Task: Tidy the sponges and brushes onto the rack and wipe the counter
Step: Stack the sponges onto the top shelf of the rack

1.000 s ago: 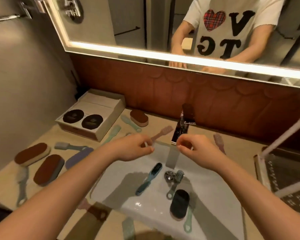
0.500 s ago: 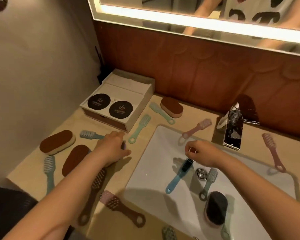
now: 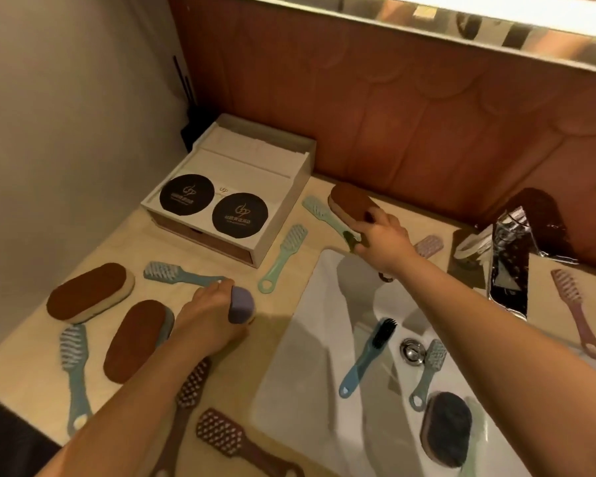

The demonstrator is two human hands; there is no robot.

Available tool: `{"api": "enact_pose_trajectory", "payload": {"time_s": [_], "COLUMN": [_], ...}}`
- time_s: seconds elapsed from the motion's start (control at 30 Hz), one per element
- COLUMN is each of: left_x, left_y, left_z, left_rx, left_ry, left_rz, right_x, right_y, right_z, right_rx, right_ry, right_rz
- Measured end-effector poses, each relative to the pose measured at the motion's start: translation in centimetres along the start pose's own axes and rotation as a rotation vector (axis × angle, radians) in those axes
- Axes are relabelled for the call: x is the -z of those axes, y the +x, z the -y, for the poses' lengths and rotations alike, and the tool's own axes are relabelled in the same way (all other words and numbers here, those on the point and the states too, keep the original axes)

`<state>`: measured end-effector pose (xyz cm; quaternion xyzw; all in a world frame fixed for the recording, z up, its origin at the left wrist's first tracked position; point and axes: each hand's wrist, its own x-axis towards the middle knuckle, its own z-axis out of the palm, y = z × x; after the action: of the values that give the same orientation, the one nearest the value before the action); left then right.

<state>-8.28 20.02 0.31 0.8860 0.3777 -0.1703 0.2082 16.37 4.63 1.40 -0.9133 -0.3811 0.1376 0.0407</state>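
Beige desk [image 3: 135, 242] around the sink [image 3: 324, 339]: left hand [image 3: 207, 318] fingers curl round a purple sponge [image 3: 241, 304], right hand [image 3: 382, 242] fingers clasp a brown-topped sponge [image 3: 350, 201] by its near end, both probably light, squashy, best held across the sides.

A bathroom vanity: a white sink [image 3: 310, 304] with a metal drain [image 3: 412, 351] sunk in a beige counter [image 3: 135, 242], a chrome tap [image 3: 510, 270] at centre right, a lit mirror [image 3: 496, 18] along the top edge, and a white amenity box [image 3: 255, 166] upper left of centre.
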Motion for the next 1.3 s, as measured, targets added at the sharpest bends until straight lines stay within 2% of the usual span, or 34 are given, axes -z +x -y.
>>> {"api": "enact_pose_trajectory", "payload": {"time_s": [0.13, 0.33, 0.47, 0.53, 0.67, 0.8, 0.87, 1.07, 1.2, 1.3], "left_x": [-0.5, -0.7, -0.2, 0.2, 1.5, 3.4, 3.8, 2.1, 0.4, -0.7], "left_y": [0.3, 0.6, 0.4, 0.2, -0.9, -2.3, -2.7, -4.8, -6.8, -8.9], "left_z": [0.7, 1.3, 1.1, 0.6, -1.1, -4.0, -5.7, -10.0, -13.8, -16.4], "left_rx": [-0.063, -0.093, -0.103, -0.118, -0.152, -0.07, -0.015, 0.148, 0.122, 0.069], "left_ry": [-0.008, -0.071, -0.141, -0.208, -0.465, -0.988, -1.159, -1.552, -1.699, -1.733], "left_rz": [-0.075, -0.083, -0.101, -0.137, -0.138, 0.089, 0.182, 0.378, 0.482, 0.477], "right_x": [-0.2, 0.0, 0.4, 0.5, 0.7, 2.0, 3.1, 4.4, 3.9, 3.2], "right_y": [2.4, 3.7, 3.3, 3.2, 2.3, -0.8, -3.3, -12.0, -17.7, -20.9], "right_z": [-0.3, -0.7, -0.3, -0.1, 0.2, 0.5, 0.7, 0.2, -0.5, -0.7], "right_rx": [0.048, 0.009, -0.015, -0.027, -0.088, -0.046, -0.05, -0.113, -0.168, -0.182], "right_ry": [-0.155, -0.153, -0.046, 0.047, 0.392, 0.721, 0.83, 1.109, 1.265, 1.306], "right_rz": [0.11, 0.2, 0.092, -0.018, -0.249, -0.416, -0.431, -0.381, -0.353, -0.349]}}
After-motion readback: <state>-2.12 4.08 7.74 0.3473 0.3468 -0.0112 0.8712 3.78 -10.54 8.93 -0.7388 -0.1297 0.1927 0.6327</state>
